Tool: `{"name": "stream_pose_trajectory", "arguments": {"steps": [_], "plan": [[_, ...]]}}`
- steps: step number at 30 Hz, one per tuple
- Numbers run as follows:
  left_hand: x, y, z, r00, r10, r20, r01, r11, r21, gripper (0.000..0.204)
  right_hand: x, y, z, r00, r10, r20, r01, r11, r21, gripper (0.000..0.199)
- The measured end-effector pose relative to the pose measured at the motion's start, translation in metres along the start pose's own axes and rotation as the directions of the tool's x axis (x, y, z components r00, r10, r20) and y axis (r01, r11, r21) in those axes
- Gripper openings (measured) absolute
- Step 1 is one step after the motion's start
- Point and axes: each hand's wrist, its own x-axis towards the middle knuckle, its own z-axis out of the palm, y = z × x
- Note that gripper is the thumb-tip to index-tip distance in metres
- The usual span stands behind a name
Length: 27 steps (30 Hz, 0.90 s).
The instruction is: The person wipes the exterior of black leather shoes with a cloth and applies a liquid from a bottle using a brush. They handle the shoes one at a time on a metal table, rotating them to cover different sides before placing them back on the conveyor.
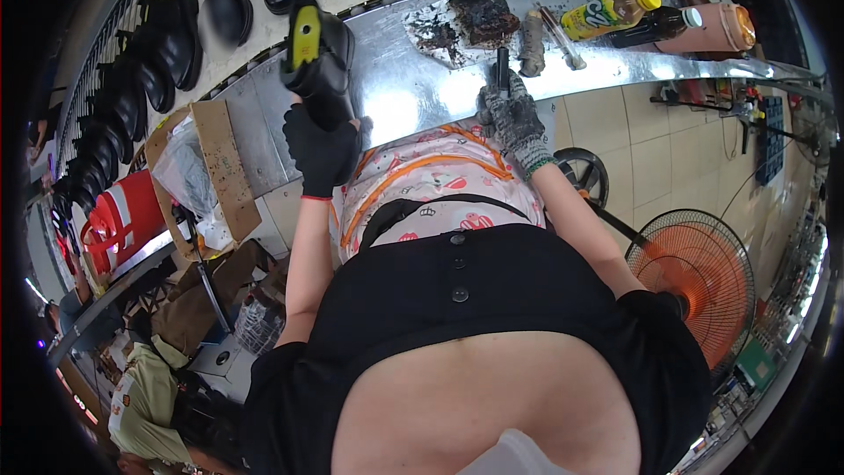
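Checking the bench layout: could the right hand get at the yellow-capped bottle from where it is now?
Probably yes. The right hand grips a dark tool on the metal bench; the yellow-capped bottle lies farther right, with only a thin stick between. It would need to free its grip first.

Bright, even overhead light. Strong glare on metal bench (413,88). Soft shadows. Heavy fisheye bend at rim, black vignette at corners. Centre sharp, edges blurred.

Yellow-label bottle (608,11) top right; open cardboard box (220,167) left.
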Motion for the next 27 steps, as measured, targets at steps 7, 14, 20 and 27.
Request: {"name": "stream_pose_trajectory", "arguments": {"steps": [7, 14, 20, 27], "plan": [[0.049, -0.014, -0.020, 0.973, 0.064, 0.220, 0.223, -0.054, -0.973, 0.048, -0.021, -0.018, 0.006, 0.983, -0.093, -0.159, 0.089, 0.996, -0.032, 0.027], [0.161, 0.003, 0.001, 0.883, 0.398, 0.250, 0.242, 0.072, -0.968, 0.061, -0.019, -0.043, 0.003, 0.994, 0.056, -0.097, -0.008, 0.903, 0.430, 0.023], [0.168, 0.013, -0.003, 0.811, 0.584, 0.044, -0.027, 0.113, -0.993, 0.061, -0.043, -0.038, 0.004, 0.999, 0.008, -0.037, 0.010, 0.884, 0.466, 0.046], [0.136, 0.030, -0.054, 0.574, 0.758, -0.309, -0.002, -0.376, -0.927, 0.060, -0.033, -0.059, 0.004, 0.981, -0.026, -0.191, 0.097, 0.921, 0.376, 0.026]]}}
